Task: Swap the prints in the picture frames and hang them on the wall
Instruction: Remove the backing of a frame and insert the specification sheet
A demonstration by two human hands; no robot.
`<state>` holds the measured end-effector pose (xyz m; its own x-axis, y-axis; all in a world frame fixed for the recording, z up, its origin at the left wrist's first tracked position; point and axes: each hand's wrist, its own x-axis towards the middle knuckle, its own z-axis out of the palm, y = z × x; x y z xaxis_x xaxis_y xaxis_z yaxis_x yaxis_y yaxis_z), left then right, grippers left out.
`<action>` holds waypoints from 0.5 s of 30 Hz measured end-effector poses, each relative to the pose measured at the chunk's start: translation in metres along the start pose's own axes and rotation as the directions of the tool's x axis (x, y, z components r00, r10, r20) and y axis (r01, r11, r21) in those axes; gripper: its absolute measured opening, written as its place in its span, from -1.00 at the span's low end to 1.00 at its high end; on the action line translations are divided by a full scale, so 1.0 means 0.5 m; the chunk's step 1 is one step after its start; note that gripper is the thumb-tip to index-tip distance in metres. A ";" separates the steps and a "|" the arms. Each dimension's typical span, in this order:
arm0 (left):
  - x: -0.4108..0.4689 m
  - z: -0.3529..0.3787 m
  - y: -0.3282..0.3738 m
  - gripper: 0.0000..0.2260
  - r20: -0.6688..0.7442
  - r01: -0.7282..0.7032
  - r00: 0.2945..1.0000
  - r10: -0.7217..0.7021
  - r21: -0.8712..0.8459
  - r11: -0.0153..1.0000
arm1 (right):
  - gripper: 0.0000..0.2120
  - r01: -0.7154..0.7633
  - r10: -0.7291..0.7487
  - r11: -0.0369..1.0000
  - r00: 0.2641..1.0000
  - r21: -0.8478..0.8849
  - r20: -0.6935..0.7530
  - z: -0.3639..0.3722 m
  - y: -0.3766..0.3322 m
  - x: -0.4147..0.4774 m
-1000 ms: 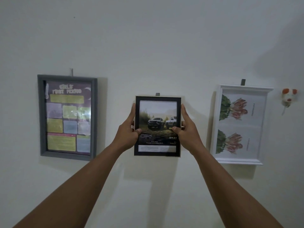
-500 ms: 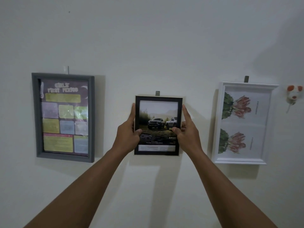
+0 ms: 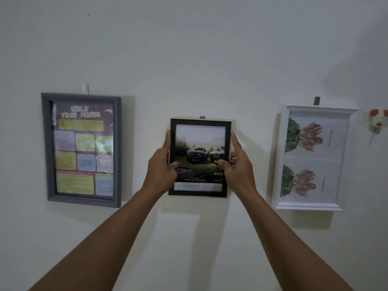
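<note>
On the left of the wall (image 3: 189, 49) we see a grey frame (image 3: 45, 148) hanging from a small hook (image 3: 85, 89), its print a purple poster with yellow, green and blue panels. Our left hand (image 3: 160, 169) is clamped on the left edge of the black frame (image 3: 200, 121), thumb on the glass and fingers along the side. This middle frame holds a print of two trucks (image 3: 204, 154) and sits upright against the wall just under a grey hook (image 3: 202, 117). Our right hand (image 3: 238, 166) grips the right edge in the same way. Further right a white frame (image 3: 315, 108) hangs from its own hook (image 3: 316, 101), showing two pink flower prints turned sideways. Beyond it, a small white and orange ornament (image 3: 378, 119) sticks to the wall.
</note>
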<state>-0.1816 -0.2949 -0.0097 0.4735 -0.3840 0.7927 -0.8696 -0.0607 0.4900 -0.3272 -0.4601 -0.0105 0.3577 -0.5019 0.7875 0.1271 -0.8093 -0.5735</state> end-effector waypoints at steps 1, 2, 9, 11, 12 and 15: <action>0.004 -0.001 0.001 -0.12 0.001 -0.004 1.000 0.004 0.014 1.000 | -0.18 -0.008 0.008 1.000 1.000 -0.001 -0.004 0.001 0.001 0.003; 0.007 -0.002 0.002 -0.12 0.002 -0.009 1.000 0.009 0.029 1.000 | -0.18 -0.016 0.016 1.000 1.000 -0.003 -0.009 0.003 0.003 0.004; 0.002 0.002 0.001 -0.10 0.004 -0.010 1.000 0.010 0.080 0.997 | -0.16 -0.033 0.033 0.999 0.999 -0.038 -0.014 0.007 0.008 0.006; -0.001 0.004 0.006 -0.11 -0.006 -0.002 1.000 0.003 0.089 0.996 | -0.16 -0.029 0.029 0.999 1.000 -0.031 -0.008 0.004 0.005 0.005; -0.002 0.004 0.008 -0.12 -0.009 0.001 1.000 0.000 0.093 0.996 | -0.18 -0.027 0.027 1.000 1.000 -0.015 -0.008 0.002 0.004 0.003; -0.005 0.008 0.009 -0.13 -0.028 0.012 1.000 -0.009 0.103 0.995 | -0.34 -0.033 0.035 0.998 0.999 0.048 -0.034 -0.006 -0.001 -0.006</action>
<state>-0.1874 -0.2978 -0.0108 0.4854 -0.3574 0.7979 -0.8735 -0.1597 0.4598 -0.3310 -0.4589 -0.0121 0.3298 -0.5398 0.7745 0.1598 -0.7766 -0.6094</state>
